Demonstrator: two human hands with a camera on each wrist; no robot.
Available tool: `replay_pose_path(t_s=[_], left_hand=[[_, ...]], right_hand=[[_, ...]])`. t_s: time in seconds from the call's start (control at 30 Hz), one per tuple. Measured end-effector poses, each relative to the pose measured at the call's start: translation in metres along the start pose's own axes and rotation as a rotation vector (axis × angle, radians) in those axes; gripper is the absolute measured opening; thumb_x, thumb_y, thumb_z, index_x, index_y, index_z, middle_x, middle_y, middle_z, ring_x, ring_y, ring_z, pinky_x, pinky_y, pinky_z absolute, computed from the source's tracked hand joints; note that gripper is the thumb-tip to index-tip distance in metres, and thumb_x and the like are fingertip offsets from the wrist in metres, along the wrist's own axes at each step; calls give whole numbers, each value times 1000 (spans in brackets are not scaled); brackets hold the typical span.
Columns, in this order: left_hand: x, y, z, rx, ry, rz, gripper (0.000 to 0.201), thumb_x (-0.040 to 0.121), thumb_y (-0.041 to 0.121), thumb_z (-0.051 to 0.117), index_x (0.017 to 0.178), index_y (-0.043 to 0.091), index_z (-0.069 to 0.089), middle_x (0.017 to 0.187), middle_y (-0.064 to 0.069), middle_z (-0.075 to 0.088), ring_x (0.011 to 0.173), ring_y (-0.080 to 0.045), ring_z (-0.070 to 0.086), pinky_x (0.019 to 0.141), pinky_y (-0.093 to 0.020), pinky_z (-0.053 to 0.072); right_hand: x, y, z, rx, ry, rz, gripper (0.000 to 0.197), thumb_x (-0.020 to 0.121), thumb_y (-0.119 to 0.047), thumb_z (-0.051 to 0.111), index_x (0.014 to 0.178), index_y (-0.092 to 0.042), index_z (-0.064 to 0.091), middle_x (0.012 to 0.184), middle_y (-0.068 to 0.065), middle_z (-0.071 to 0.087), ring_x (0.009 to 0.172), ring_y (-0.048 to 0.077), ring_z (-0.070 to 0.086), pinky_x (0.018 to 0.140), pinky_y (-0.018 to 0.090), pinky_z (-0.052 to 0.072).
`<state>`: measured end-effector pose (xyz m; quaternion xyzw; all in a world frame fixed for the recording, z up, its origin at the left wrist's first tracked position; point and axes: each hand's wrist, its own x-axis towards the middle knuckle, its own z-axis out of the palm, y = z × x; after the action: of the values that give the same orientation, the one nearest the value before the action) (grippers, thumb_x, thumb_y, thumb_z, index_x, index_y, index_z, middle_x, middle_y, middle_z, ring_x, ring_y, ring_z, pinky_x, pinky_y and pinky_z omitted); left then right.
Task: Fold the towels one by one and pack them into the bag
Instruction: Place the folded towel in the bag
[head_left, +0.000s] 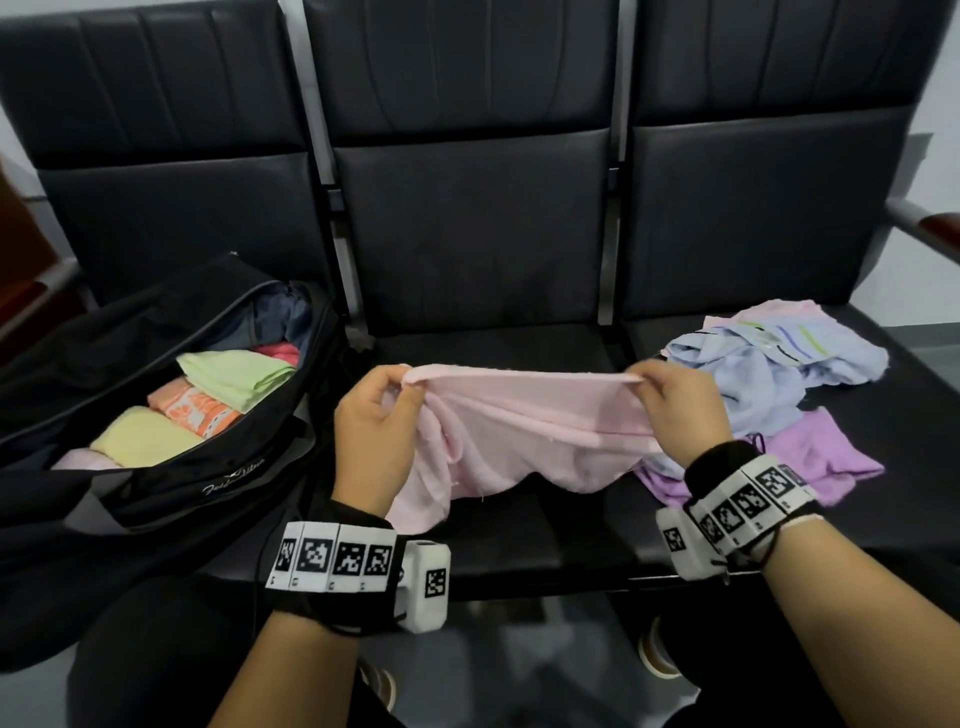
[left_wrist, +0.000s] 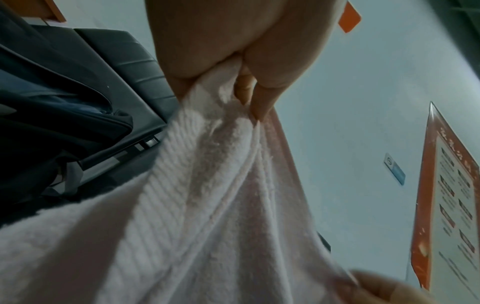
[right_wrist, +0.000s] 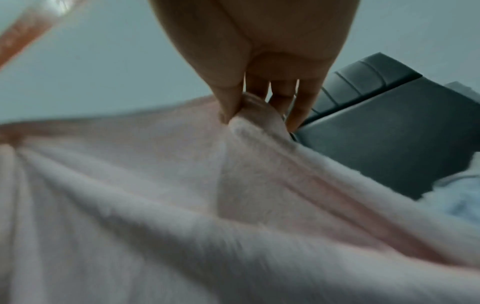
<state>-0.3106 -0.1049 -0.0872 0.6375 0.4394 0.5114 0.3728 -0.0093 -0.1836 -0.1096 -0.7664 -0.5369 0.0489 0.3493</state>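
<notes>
— Wristbands (head_left: 332, 564) printed with black-and-white markers sit nearest the lens, one on each forearm. What are the hands doing?

— Both hold a pale pink towel (head_left: 519, 431) up over the middle seat of the black bench (head_left: 478, 249). The left hand (head_left: 376, 421) pinches one end of the top edge between thumb and curled fingers; the right hand (head_left: 675, 410) pinches the other end in a like grip. The edge runs taut between them, and the rest hangs in soft folds down to the seat.

— Do the wrist views agree?

— Yes. From the left wrist, the fingers (left_wrist: 246, 96) bunch the ribbed cloth against the palm. From the right wrist, the thumb and fingers (right_wrist: 280, 98) press together on a gathered fold, though that picture is blurred.

— Where is the bag?

— An open black bag (head_left: 197, 467) lies on the left seat. Inside it lie folded towels side by side: yellow (head_left: 140, 436), orange-patterned (head_left: 197, 410) and green (head_left: 239, 374), with something red (head_left: 283, 353) behind them.

— And the unfolded ones?

— A loose heap on the right seat: a light blue towel (head_left: 753, 384), a striped one (head_left: 810, 343) on top, and a purple one (head_left: 815, 457) partly under the right wrist.
</notes>
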Motion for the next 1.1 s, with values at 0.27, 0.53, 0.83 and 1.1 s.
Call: replay_pose_path(t_s=[0.27,0.53,0.83,1.1], left_hand=[[18,3,-26,-48,244,3,11,85,36,60,76,33,65,76,9,64,76,-10,59,74,-34,50],[21,-9,-65,4,408,-50,17,84,31,57,72,39,66,69,18,62,73,-8,56,70,-31,49],[29,-6,-76,-1,497,8,17,89,24,57,77,33,64,74,12,62,74,-7,57,69,-24,47],[42,5,-54,20,413,-53,14,93,23,57,81,29,62,86,-1,65,82,-14,60,81,-43,53]], right_hand=[[0,-97,-15,488,170,-382,25,87,-8,56,95,-28,71,94,-21,70,91,-1,66,79,7,43],[-21,-33,46,154,-187,-181,14,92,-14,66,87,-28,66,84,-10,64,81,8,61,77,24,47],[-27,9,51,-48,-263,-41,12,96,-12,57,90,-15,66,84,2,61,81,21,61,75,29,44],[-16,-43,10,679,-173,-15,21,96,-5,54,98,-25,62,61,0,59,44,25,60,47,28,47]])
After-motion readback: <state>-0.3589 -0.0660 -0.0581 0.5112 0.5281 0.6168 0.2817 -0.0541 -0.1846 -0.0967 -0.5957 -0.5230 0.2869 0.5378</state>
